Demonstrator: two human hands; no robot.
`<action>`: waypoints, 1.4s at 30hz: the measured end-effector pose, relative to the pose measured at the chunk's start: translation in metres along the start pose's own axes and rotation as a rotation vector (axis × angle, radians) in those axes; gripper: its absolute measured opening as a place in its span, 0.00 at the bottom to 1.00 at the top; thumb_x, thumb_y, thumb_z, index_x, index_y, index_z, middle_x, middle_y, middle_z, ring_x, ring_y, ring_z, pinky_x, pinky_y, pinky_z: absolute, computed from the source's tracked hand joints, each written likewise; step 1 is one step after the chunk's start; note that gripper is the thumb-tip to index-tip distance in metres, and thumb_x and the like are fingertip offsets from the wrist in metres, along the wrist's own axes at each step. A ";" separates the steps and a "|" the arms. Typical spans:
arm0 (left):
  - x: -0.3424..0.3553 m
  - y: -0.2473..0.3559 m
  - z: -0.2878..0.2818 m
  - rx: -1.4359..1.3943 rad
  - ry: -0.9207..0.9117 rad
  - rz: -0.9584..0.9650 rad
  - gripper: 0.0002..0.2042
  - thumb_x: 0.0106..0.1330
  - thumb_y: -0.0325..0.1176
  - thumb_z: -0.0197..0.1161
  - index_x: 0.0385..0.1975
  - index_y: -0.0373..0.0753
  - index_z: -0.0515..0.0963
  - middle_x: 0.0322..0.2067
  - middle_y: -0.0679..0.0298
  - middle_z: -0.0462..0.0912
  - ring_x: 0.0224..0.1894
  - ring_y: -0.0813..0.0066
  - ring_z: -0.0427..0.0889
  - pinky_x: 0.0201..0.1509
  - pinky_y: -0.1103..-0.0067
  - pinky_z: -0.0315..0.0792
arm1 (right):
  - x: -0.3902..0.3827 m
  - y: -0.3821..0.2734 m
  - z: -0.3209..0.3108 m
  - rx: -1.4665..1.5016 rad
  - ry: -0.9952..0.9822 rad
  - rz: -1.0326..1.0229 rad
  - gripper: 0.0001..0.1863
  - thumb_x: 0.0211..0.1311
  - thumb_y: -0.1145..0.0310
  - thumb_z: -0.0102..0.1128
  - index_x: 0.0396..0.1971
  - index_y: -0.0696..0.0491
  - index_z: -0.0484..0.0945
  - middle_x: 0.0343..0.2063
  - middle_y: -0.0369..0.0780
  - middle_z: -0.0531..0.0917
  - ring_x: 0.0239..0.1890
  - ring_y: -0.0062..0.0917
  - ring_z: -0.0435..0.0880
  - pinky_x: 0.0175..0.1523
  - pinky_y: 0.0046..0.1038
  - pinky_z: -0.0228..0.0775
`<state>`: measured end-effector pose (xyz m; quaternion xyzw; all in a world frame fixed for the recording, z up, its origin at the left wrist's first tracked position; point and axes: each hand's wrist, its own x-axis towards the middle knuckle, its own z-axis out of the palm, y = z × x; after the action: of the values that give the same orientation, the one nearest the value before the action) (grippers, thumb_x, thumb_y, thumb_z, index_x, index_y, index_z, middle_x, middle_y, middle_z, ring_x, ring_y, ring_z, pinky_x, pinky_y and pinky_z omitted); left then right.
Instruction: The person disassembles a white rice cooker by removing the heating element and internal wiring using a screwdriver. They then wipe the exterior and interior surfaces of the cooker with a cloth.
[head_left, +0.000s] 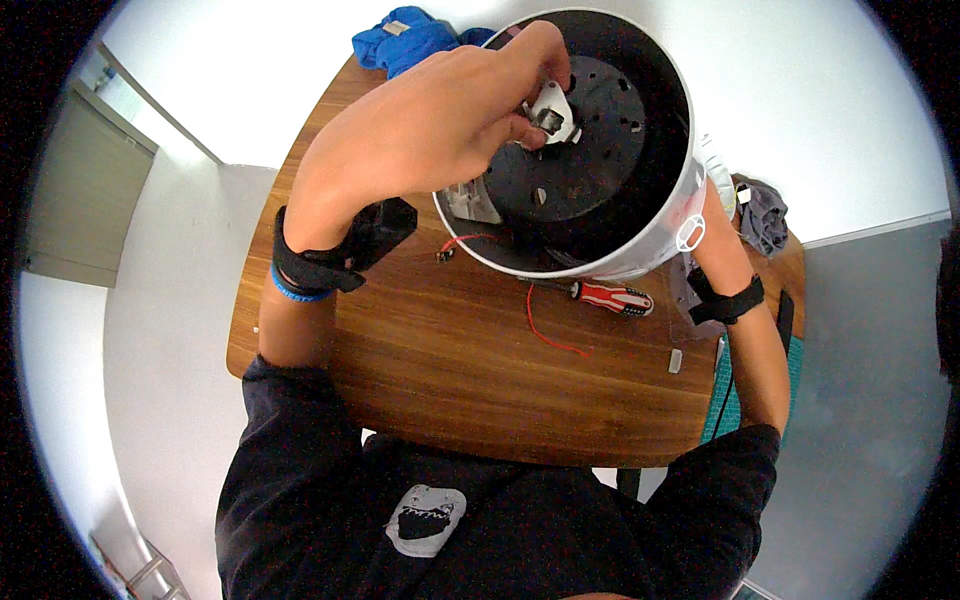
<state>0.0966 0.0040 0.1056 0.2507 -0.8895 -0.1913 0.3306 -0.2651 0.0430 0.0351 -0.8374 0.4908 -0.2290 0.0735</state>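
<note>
A large round housing (470, 258) with a white rim and a black inside stands at the far side of the table. My left hand (440, 125) reaches over its rim, thumb and fingers closed on a small silvery metal plate (557, 113) with a dark middle. The plate is just above or against the black perforated disc (590, 170) inside; I cannot tell whether they touch. On the outer right wall of the housing lies my right hand (712, 222), its fingers hidden behind the wall.
Near the housing's base lie a red-and-black screwdriver (613, 298), a loose red wire (545, 325) and a small pale block (675, 361). A blue cloth (405, 40) sits at the back left, a grey cloth (762, 218) at the right. A green cutting mat (793, 375) covers the table's right edge.
</note>
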 end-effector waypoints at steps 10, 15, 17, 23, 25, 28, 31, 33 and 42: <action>0.004 -0.005 -0.012 0.007 -0.097 0.140 0.23 0.69 0.16 0.59 0.62 0.42 0.74 0.42 0.57 0.86 0.46 0.62 0.91 0.49 0.68 0.86 | -0.004 0.005 -0.002 -0.019 -0.036 0.032 0.27 0.75 0.65 0.63 0.68 0.61 0.76 0.63 0.51 0.84 0.64 0.44 0.84 0.70 0.37 0.75; -0.002 -0.013 -0.009 0.046 -0.024 0.194 0.21 0.72 0.22 0.64 0.64 0.43 0.75 0.42 0.57 0.86 0.44 0.65 0.90 0.46 0.70 0.84 | -0.009 0.008 -0.004 -0.033 -0.069 0.071 0.27 0.75 0.64 0.63 0.68 0.61 0.76 0.63 0.52 0.84 0.64 0.44 0.84 0.70 0.37 0.74; -0.004 -0.013 -0.008 0.089 -0.013 0.178 0.20 0.73 0.27 0.68 0.64 0.43 0.75 0.42 0.58 0.86 0.42 0.65 0.89 0.44 0.71 0.83 | -0.010 0.009 -0.004 -0.039 -0.077 0.083 0.27 0.76 0.64 0.63 0.69 0.61 0.75 0.63 0.52 0.84 0.64 0.44 0.84 0.70 0.37 0.74; -0.006 -0.005 -0.014 0.084 -0.089 -0.093 0.24 0.71 0.38 0.75 0.62 0.42 0.75 0.38 0.59 0.86 0.36 0.60 0.88 0.41 0.68 0.82 | -0.013 0.011 -0.004 -0.050 -0.088 0.094 0.27 0.76 0.63 0.62 0.69 0.61 0.75 0.63 0.52 0.84 0.64 0.45 0.84 0.70 0.38 0.74; -0.007 0.001 -0.015 0.111 -0.077 -0.127 0.24 0.70 0.40 0.75 0.61 0.42 0.75 0.37 0.58 0.87 0.36 0.58 0.88 0.42 0.67 0.82 | -0.013 0.011 -0.006 -0.050 -0.089 0.102 0.27 0.76 0.63 0.62 0.69 0.62 0.75 0.63 0.52 0.84 0.64 0.45 0.84 0.70 0.38 0.74; -0.008 -0.003 -0.017 0.102 -0.125 -0.139 0.24 0.70 0.41 0.76 0.60 0.41 0.76 0.38 0.56 0.87 0.38 0.56 0.89 0.43 0.65 0.82 | -0.015 0.011 -0.007 -0.068 -0.088 0.137 0.27 0.76 0.63 0.62 0.69 0.62 0.75 0.62 0.53 0.84 0.63 0.45 0.84 0.70 0.37 0.74; -0.013 -0.015 -0.016 0.157 -0.120 -0.019 0.24 0.69 0.41 0.76 0.60 0.40 0.77 0.40 0.54 0.88 0.39 0.56 0.89 0.44 0.66 0.82 | -0.020 0.018 -0.006 -0.110 -0.112 0.183 0.27 0.75 0.65 0.64 0.68 0.62 0.75 0.60 0.52 0.85 0.61 0.44 0.85 0.68 0.37 0.75; -0.014 -0.014 -0.016 0.177 -0.095 0.040 0.24 0.68 0.40 0.77 0.60 0.39 0.78 0.41 0.54 0.88 0.39 0.57 0.89 0.44 0.67 0.82 | -0.015 0.023 -0.005 -0.139 -0.163 0.181 0.26 0.73 0.67 0.65 0.67 0.63 0.76 0.58 0.52 0.85 0.60 0.42 0.85 0.66 0.36 0.76; -0.014 -0.013 -0.011 0.152 -0.065 0.021 0.21 0.65 0.33 0.78 0.57 0.36 0.86 0.50 0.58 0.86 0.41 0.61 0.89 0.47 0.68 0.83 | -0.007 0.028 0.001 -0.052 -0.166 0.133 0.33 0.64 0.70 0.74 0.69 0.57 0.77 0.61 0.46 0.86 0.61 0.36 0.85 0.68 0.35 0.76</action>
<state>0.1173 -0.0005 0.1004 0.2596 -0.9143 -0.1279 0.2834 -0.2898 0.0351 0.0221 -0.8206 0.5433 -0.1409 0.1072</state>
